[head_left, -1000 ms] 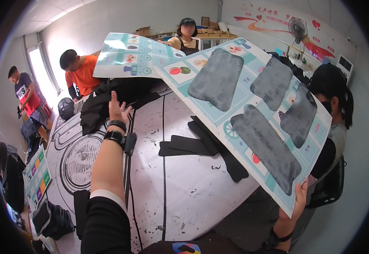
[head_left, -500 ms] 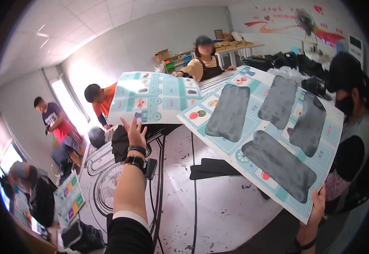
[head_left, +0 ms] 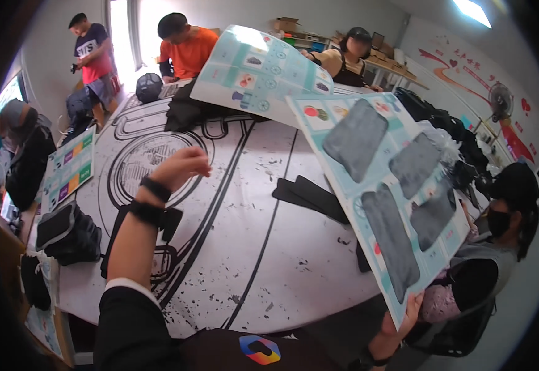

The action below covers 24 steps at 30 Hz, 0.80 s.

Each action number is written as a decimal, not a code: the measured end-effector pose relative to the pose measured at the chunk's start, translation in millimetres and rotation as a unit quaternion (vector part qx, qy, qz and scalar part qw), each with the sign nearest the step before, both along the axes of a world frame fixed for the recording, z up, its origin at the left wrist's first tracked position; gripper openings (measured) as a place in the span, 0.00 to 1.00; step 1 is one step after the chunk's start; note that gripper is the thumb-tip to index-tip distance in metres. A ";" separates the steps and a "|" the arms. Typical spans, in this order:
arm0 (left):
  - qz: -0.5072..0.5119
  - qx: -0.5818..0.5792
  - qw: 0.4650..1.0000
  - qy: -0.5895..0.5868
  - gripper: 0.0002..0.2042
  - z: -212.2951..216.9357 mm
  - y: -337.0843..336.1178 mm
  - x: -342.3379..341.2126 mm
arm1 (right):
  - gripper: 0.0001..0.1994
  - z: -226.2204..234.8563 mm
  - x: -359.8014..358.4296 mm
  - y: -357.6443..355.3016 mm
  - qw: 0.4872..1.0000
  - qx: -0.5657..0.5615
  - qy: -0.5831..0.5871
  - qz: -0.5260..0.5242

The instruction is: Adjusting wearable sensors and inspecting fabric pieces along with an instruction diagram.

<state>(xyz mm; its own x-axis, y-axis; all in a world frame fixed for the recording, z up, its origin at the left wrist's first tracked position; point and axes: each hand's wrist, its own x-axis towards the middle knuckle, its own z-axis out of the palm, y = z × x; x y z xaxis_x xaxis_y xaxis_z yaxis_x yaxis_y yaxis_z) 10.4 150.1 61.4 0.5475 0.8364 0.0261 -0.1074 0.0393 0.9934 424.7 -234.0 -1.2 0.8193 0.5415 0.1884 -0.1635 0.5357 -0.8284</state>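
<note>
Nearest, our right hand point(head_left: 412, 307) pinches the lower edge of a pale blue board point(head_left: 380, 191) bearing four dark grey pads point(head_left: 356, 139); the board hides much of the white table point(head_left: 251, 247). Our left hand point(head_left: 180, 168), loosely curled and empty, hangs above the table, having let go of the second blue sheet point(head_left: 260, 74) it touched earlier. Beyond, seated people are partly cut off.
</note>
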 end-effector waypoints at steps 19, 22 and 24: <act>0.169 -0.080 0.975 -0.118 0.19 34.7 -5.7 -20.7 | 0.22 23.5 -48.2 -3.0 0.998 0.040 0.001 0.055; 0.214 -0.116 0.961 -0.129 0.20 43.0 28.1 -26.1 | 0.21 35.4 -57.0 -7.3 0.995 0.047 0.012 0.090; 0.239 -0.122 0.956 -0.117 0.19 49.3 34.3 -16.8 | 0.21 34.7 -61.2 -5.6 0.995 0.053 0.022 0.083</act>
<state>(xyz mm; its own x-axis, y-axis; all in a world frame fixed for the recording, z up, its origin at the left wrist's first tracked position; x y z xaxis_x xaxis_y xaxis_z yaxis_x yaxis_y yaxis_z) -6.4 184.4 110.7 0.1049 0.9864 -0.1263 -0.3891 0.1576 0.9076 363.5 -239.6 33.5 0.7289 0.6490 0.2177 -0.2912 0.5818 -0.7594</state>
